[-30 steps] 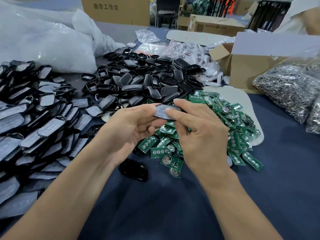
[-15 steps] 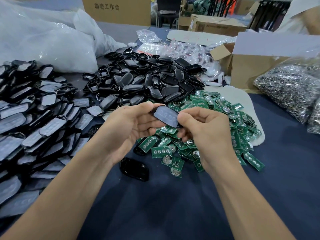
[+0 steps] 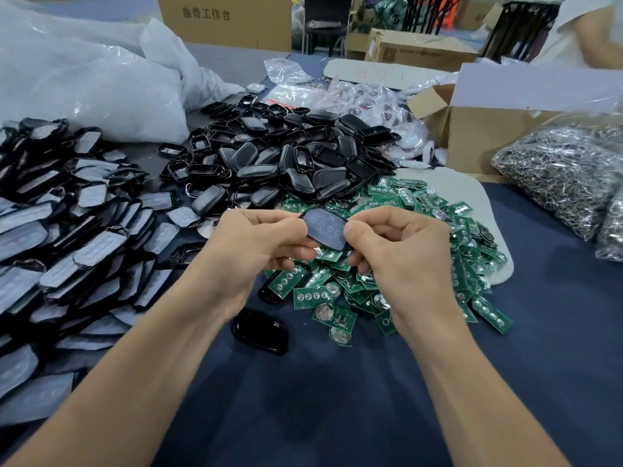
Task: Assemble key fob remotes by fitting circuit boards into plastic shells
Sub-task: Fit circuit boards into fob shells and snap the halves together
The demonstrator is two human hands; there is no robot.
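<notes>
Tilted further face-up since half a second ago: grey button shell (image 3: 325, 230), pinched at each end by curled fingers (image 3: 290, 230) of left hand (image 3: 256, 244) and right hand (image 3: 401, 254), above heaped circuit boards (image 3: 313, 294). Likely checking orientation; next, picking one board. Loose black shell (image 3: 259, 330) on desk (image 3: 337, 399) below; nothing blocking.

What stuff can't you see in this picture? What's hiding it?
All in the head view:
Underside of the gray button pad: faces away; the left hand and right hand pinch its ends.
Some green boards: covered by both hands.
A person at the top right: cut off by the edge.
Shiny metal bits in the bag: too small to tell apart.
</notes>
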